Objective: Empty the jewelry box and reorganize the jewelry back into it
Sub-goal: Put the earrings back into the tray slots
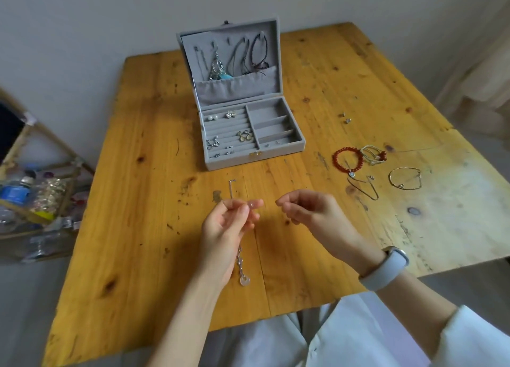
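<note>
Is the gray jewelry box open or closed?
Open. The jewelry box has its lid standing up, so the necklaces hanging inside and the earrings in the tray show.
</note>
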Available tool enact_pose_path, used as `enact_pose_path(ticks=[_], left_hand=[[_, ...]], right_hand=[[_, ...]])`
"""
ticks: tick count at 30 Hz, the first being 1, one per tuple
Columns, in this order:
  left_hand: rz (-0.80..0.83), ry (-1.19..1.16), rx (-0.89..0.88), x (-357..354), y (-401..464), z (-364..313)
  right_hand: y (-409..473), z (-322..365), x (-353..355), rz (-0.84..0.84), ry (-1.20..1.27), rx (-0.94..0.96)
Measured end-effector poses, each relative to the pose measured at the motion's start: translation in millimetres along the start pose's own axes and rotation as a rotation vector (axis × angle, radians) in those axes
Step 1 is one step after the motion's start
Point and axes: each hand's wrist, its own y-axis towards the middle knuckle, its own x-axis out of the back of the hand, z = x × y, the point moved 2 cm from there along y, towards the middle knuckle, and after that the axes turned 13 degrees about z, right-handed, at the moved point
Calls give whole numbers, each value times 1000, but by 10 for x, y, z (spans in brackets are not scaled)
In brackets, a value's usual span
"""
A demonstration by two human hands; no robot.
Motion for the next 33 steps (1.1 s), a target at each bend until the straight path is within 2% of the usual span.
enact_pose_path(ticks=[2,4,12,15,19,23,28,33], left_hand=[[7,-176,16,-10,-18,-37],[-9,-258,9,-16,-28,-72],[18,-316,-20,81,42,-116],[31,-192,10,147,188,-225],[-37,174,64,273,566,-406],[-61,420,31,341,989,-514],[-81,558,-35,327,1293,-522],[-77,544,-41,368,1365,-448]], right_hand=[[-3,5,-17,-5,90,1],[-2,11,-33,-1,170,-2],[30,1,-27,44,312,-20],[112,38,38,-11,287,-16],[275,123,151,-93,224,5],[466,192,235,-132,210,20],[673,162,321,-141,204,3],[835,110,378,-146,176,-16]])
